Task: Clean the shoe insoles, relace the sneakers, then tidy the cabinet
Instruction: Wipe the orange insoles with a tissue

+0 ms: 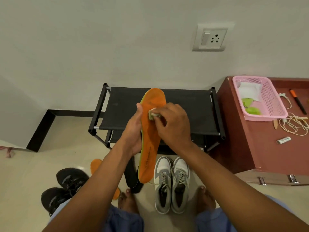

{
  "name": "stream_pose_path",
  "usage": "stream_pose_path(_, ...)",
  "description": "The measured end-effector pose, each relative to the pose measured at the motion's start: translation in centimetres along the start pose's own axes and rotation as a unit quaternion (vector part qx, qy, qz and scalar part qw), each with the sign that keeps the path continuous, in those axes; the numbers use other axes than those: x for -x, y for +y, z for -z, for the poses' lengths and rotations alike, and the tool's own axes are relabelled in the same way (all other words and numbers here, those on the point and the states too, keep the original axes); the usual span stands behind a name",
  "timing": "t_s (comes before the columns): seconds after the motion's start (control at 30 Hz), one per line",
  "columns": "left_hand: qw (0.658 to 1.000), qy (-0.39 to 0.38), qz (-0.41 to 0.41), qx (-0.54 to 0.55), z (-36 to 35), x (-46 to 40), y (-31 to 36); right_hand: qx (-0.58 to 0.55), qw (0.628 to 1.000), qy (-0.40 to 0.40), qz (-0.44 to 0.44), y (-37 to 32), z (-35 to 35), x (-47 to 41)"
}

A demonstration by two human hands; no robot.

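**Orange insole held up and wiped over the shoe rack**

A long orange foam insole with a green edge (pixel 150 134) is held upright in front of the person, above a black fabric-topped shoe rack with a metal frame (pixel 184 111). The left hand (pixel 133 131) is wrapped around the insole's left edge from behind, with the thumb laid along that edge near the upper half. The right hand (pixel 172 124) is placed on the insole's orange face from the right side, and a small crumpled pale cloth (pixel 153 114) is pinched in its fingers and pressed against the insole. The two hands are thus kept close together, both on the one insole, at about its middle and upper part.

On the cream tiled floor (pixel 33 173) below, a second orange insole (pixel 96 165) is partly hidden behind the left forearm, and two dark insoles (pixel 132 180) are seen beneath the held one. A pair of grey and white laced sneakers (pixel 172 183) is set just right of these, and a pair of black sneakers (pixel 65 188) is seen to the left. To the right, a pink plastic mesh basket (pixel 270 101) and a loose coil of pale laces (pixel 294 123) are laid on a reddish-brown wooden cabinet (pixel 250 131).
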State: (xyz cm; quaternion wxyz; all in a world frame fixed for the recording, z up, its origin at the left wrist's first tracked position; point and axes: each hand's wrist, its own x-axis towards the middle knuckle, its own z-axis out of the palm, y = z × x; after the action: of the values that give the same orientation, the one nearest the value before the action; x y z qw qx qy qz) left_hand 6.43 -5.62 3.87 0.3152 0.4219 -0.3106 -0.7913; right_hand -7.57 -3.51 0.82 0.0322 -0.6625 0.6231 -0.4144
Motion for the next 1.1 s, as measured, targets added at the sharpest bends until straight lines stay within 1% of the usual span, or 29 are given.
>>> stream_pose_path(0.1,0.999,-0.039,0.016,-0.015,-0.4,-0.1,-0.4,0.002,0.995,0.071,-0.074,1.3,0.9,-1.2)
stream_pose_path(0.2,0.997,-0.064,0.017,-0.033,-0.7,0.0,-0.8,-0.003,0.991,0.088,-0.1,1.8,1.3,-1.5)
stream_pose_path(0.3,0.998,-0.061,0.003,-0.022,-0.7,0.0,-0.9,-0.007,0.993,0.071,-0.089,1.1,1.0,-1.1)
stream_pose_path(0.47,0.999,-0.013,-0.016,-0.025,-0.2,0.3,-0.5,-0.035,0.999,0.022,-0.027,-1.2,-0.2,0.4)
stream_pose_path(0.53,0.999,-0.013,-0.017,-0.027,-0.3,0.4,-0.6,-0.033,0.999,0.024,-0.015,-1.1,-0.2,0.4)
stream_pose_path(0.6,0.999,-0.019,-0.011,-0.026,-0.4,0.5,-0.7,-0.026,0.999,0.038,-0.022,-0.7,0.1,0.0)
stream_pose_path(0.73,0.997,-0.071,0.009,-0.034,-0.7,0.3,-1.2,-0.003,0.992,0.095,-0.083,0.5,1.3,-1.2)
stream_pose_path(0.87,0.993,-0.105,0.031,-0.054,-0.6,0.2,-1.3,-0.017,0.983,0.129,-0.127,1.4,1.9,-1.8)
stream_pose_path(0.97,0.992,-0.106,0.033,-0.056,-0.4,0.2,-1.0,-0.017,0.986,0.119,-0.114,1.2,1.6,-1.6)
stream_pose_path(1.1,0.996,-0.072,0.02,-0.043,-0.4,0.2,-1.0,-0.021,0.996,0.07,-0.051,-0.1,0.8,-0.7)
